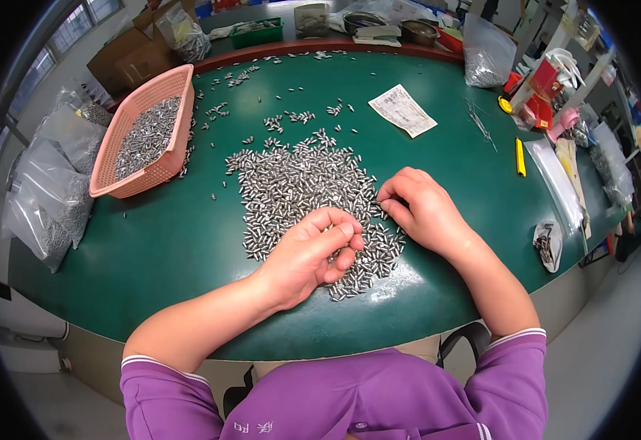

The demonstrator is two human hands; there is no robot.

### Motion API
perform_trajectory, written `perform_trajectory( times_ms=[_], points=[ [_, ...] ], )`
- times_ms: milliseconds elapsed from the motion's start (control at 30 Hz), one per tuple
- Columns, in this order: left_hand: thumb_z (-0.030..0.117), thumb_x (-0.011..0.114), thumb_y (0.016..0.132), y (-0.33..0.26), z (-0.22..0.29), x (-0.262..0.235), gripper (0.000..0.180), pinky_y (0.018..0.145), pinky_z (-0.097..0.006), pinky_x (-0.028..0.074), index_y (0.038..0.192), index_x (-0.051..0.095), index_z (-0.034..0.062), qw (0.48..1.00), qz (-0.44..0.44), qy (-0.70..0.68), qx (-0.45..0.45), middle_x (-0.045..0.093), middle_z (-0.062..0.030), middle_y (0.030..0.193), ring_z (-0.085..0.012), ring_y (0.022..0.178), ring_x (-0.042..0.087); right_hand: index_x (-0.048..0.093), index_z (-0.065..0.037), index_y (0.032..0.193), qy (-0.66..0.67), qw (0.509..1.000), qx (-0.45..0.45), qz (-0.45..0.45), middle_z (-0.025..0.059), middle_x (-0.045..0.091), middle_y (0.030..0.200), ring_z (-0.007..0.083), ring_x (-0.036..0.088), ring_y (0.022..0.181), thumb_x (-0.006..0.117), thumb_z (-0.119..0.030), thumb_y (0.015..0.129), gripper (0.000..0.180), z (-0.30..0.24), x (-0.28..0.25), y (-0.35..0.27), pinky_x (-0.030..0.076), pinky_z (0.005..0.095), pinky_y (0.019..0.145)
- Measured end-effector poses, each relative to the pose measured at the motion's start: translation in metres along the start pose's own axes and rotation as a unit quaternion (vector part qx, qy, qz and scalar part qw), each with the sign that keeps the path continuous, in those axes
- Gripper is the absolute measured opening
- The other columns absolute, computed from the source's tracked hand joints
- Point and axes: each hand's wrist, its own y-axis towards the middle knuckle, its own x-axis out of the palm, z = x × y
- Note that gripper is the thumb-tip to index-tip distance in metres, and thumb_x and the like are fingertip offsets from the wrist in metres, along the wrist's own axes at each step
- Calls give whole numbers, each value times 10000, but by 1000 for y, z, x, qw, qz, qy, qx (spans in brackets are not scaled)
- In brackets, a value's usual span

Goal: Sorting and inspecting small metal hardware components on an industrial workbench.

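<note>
A wide heap of small silvery metal pins lies spread on the green table. My left hand rests on the heap's near edge, fingers curled around a few pins held in the palm. My right hand sits at the heap's right edge, fingers bent down, fingertips pinching at pins on the table. Both forearms come in from below, with purple sleeves at the shoulders.
A pink plastic basket part-filled with pins stands at the left. Clear bags of pins hang off the left edge. A paper slip, a yellow cutter, a bag and bowls lie farther back and right.
</note>
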Motion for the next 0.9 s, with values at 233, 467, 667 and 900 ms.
perform_trajectory(
  times_ms=[233, 467, 667, 900],
  points=[
    [96, 527, 875, 1, -3, 0, 189, 466, -178, 360, 1047, 459, 53, 1000, 19, 9, 6, 539, -47, 848, -57, 588, 452, 579, -33, 871, 338, 938, 54, -55, 20, 525, 876, 86, 508, 756, 599, -64, 811, 70, -32, -4, -5, 428, 227, 668],
    [111, 527, 884, 1, -4, -2, 139, 459, -177, 345, 1001, 459, 77, 1000, 3, 4, 2, 526, -31, 810, -54, 580, 448, 589, -40, 876, 358, 932, 32, -46, 29, 533, 844, 95, 532, 744, 614, -72, 806, 81, -37, 0, -6, 444, 229, 652],
    [156, 482, 908, 1, -2, -3, 107, 452, -190, 337, 972, 480, 70, 1000, -10, 5, 2, 527, -39, 832, -66, 598, 460, 603, -47, 884, 304, 952, 21, 2, 29, 546, 829, 96, 542, 716, 615, -81, 797, 94, -29, -2, -3, 452, 235, 635],
    [152, 410, 914, -1, 0, 0, 158, 436, -195, 321, 994, 473, 30, 1000, -11, 1, 16, 509, -82, 858, -113, 594, 421, 603, -62, 875, 64, 995, 38, 68, 71, 564, 836, 230, 558, 815, 613, -62, 742, 133, -1, -7, 2, 469, 332, 700]
  ],
)
